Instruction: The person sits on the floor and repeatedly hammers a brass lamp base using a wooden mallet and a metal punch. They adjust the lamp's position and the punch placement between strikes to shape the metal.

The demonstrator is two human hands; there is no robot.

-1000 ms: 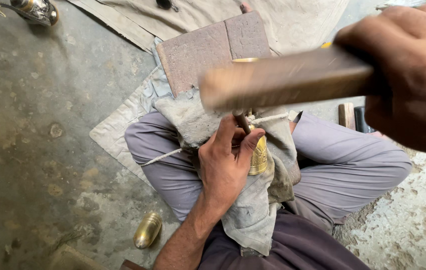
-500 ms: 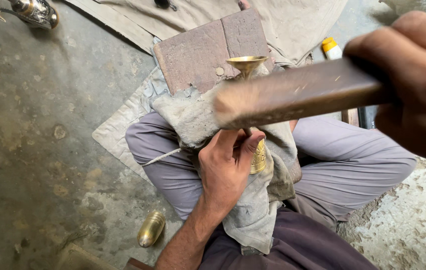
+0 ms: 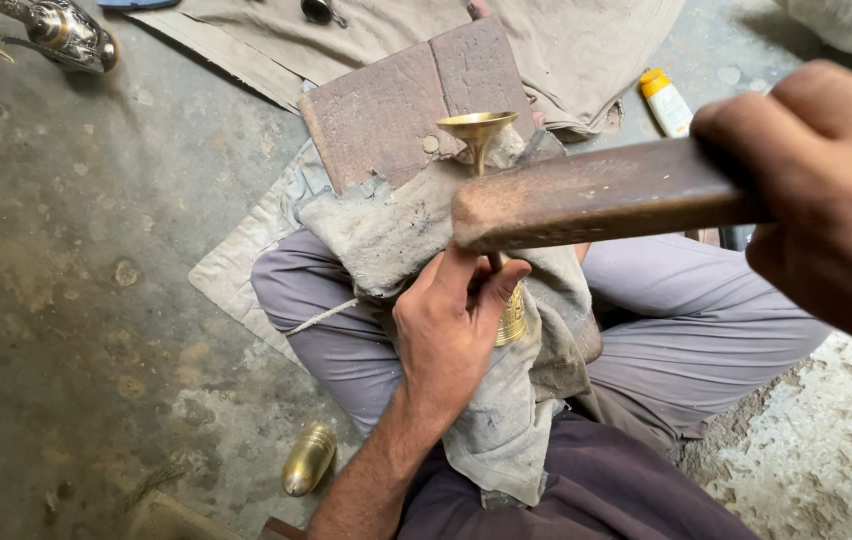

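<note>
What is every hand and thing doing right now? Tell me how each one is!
left hand: closed around the brass piece, on the lap
brass piece: held upright, flared cup end up
right hand: gripping the wooden block, raised
wooden block: held level in the air above the brass piece
grey cloth: draped over the lap, crumpled
brass shell: lying on the floor
yellow-capped bottle: lying down, capped
</note>
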